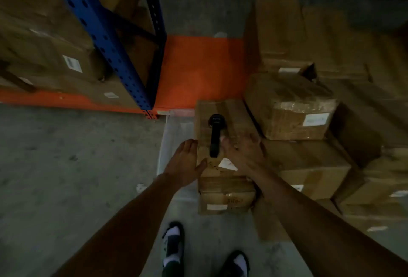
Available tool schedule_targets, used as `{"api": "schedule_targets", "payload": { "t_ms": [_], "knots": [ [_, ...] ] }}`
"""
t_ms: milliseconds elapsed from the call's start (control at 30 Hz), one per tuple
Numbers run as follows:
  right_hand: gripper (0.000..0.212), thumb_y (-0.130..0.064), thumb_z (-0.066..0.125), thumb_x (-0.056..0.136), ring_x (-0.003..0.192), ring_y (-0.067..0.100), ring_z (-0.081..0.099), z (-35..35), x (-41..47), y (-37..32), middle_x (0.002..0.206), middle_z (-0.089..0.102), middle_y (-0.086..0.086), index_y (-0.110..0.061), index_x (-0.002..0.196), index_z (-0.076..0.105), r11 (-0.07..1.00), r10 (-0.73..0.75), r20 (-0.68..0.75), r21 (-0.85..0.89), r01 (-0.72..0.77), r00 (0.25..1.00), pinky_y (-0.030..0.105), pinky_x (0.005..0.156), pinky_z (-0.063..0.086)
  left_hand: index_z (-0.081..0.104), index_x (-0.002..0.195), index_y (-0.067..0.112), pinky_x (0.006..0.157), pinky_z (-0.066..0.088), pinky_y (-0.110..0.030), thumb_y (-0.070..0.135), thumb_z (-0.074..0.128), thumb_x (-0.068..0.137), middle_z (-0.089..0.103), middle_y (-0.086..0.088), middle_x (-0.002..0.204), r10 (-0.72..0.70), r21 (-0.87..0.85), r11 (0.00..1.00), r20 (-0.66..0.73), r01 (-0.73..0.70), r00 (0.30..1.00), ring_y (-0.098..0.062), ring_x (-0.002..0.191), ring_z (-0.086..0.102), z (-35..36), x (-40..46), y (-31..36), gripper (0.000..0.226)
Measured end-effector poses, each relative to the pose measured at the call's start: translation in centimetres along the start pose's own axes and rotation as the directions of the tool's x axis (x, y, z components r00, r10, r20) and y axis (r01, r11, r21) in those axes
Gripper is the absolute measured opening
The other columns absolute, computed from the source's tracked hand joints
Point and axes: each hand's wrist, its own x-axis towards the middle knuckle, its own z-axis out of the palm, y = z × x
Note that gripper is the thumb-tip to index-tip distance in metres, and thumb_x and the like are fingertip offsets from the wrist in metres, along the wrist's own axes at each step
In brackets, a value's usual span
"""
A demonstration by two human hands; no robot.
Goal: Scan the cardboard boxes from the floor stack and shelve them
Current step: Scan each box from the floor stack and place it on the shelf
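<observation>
Head view — both hands flat on top box [223, 126]: left hand [185, 162], right hand [245, 153]; scanner [215, 135] between.

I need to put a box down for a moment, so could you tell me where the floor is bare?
The grey concrete floor left of the box stack, in front of the blue rack upright, is bare. The orange patch behind the stack is also free. To the right, cardboard boxes crowd the floor.

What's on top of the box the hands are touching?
A black scanner lies on the top box. The right hand covers part of the lid, so anything under it is hidden.
</observation>
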Motion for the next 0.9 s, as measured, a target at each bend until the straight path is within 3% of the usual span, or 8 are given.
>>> {"api": "schedule_targets", "payload": {
  "t_ms": [167, 233, 400, 567, 633, 733, 800, 900],
  "knots": [
    [0.072, -0.058, 0.057, 0.094, 0.119, 0.035, 0.057, 6.1, 7.7, -0.4, 0.143, 0.046, 0.015, -0.015, 0.149, 0.035, 0.999, 0.049, -0.044, 0.020, -0.048, 0.998, 0.031, 0.078, 0.041, 0.059, 0.114, -0.009, 0.101, 0.047, -0.047, 0.026, 0.062, 0.087, 0.058, -0.028, 0.119, 0.112, 0.016, 0.994, 0.036, -0.112, 0.993, -0.043, 0.115, 0.054, 4.2, 5.0, -4.6, 0.044],
    [0.077, -0.058, 0.059, 0.092, 0.118, 0.037, 0.057, 7.9, 9.8, -0.5, 0.142, 0.046, 0.016, -0.015, 0.149, 0.030, 0.993, 0.104, -0.049, 0.053, -0.102, 0.993, 0.035, 0.082, 0.048, 0.058, 0.122, -0.006, 0.103, 0.045, -0.046, 0.016, 0.065, 0.089, 0.057, -0.025, 0.125, 0.202, -0.004, 0.979, -0.006, -0.202, 0.979, -0.040, 0.119, 0.053, 6.1, 6.1, -5.9, 0.041],
    [0.080, -0.039, 0.072, 0.090, 0.116, 0.034, 0.061, 10.3, 12.7, 0.1, 0.136, 0.057, 0.015, -0.014, 0.150, 0.024, 0.974, 0.198, -0.052, 0.122, -0.191, 0.979, 0.040, 0.090, 0.052, 0.047, 0.144, 0.007, 0.112, 0.032, -0.035, 0.019, 0.058, 0.097, 0.046, -0.012, 0.148, 0.154, -0.125, 0.979, -0.085, -0.163, 0.984, -0.028, 0.140, 0.037, 8.5, 6.7, -8.3, 0.049],
    [0.063, -0.023, 0.071, 0.092, 0.098, 0.012, 0.052, 7.4, 9.5, 1.2, 0.110, 0.055, -0.005, -0.015, 0.146, 0.040, 0.892, 0.210, -0.069, 0.421, -0.163, 0.975, 0.010, 0.067, 0.043, 0.052, 0.139, 0.009, 0.106, 0.042, -0.054, 0.031, 0.049, 0.093, 0.053, -0.019, 0.139, 0.235, -0.027, 0.971, -0.029, -0.235, 0.972, -0.039, 0.129, 0.049, 8.3, 7.1, -8.7, 0.051],
    [0.059, -0.018, 0.067, 0.094, 0.097, 0.011, 0.055, 6.0, 6.6, 2.6, 0.104, 0.054, -0.013, -0.020, 0.146, 0.040, 0.849, 0.220, -0.074, 0.506, -0.154, 0.973, 0.007, 0.063, 0.043, 0.032, 0.151, 0.025, 0.110, 0.032, -0.062, 0.036, 0.046, 0.096, 0.037, -0.019, 0.150, 0.261, 0.044, 0.963, 0.067, -0.264, 0.963, -0.040, 0.140, 0.033, 7.5, 7.0, -8.3, 0.058],
    [0.058, -0.019, 0.063, 0.097, 0.092, 0.014, 0.068, 4.8, 2.0, 4.9, 0.113, 0.059, -0.011, -0.033, 0.146, 0.036, 0.733, 0.285, -0.012, 0.647, -0.210, 0.958, 0.028, 0.074, 0.054, -0.004, 0.149, 0.044, 0.114, 0.015, -0.064, 0.040, 0.049, 0.099, -0.007, -0.016, 0.162, 0.189, 0.100, 0.970, 0.260, -0.221, 0.947, -0.039, 0.148, -0.010, 7.6, 7.2, -7.5, 0.073],
    [0.054, -0.015, 0.063, 0.098, 0.082, 0.018, 0.076, 4.7, -0.8, 6.8, 0.115, 0.063, -0.002, -0.035, 0.140, 0.036, 0.631, 0.336, 0.012, 0.740, -0.234, 0.942, 0.035, 0.070, 0.060, -0.010, 0.143, 0.050, 0.114, 0.017, -0.067, 0.042, 0.049, 0.098, -0.022, -0.017, 0.160, 0.168, 0.058, 0.980, 0.268, -0.190, 0.949, -0.045, 0.144, -0.020, 8.4, 7.6, -6.8, 0.075],
    [0.053, -0.012, 0.062, 0.099, 0.068, 0.025, 0.072, 6.0, -4.2, 10.1, 0.110, 0.068, 0.014, -0.032, 0.139, 0.033, 0.663, 0.286, 0.001, 0.722, -0.199, 0.958, 0.036, 0.056, 0.057, 0.000, 0.148, 0.052, 0.110, 0.026, -0.068, 0.040, 0.040, 0.101, -0.024, -0.018, 0.159, 0.130, 0.009, 0.991, 0.196, -0.134, 0.972, -0.050, 0.142, -0.020, 9.7, 7.9, -6.2, 0.063]
  ]
}}
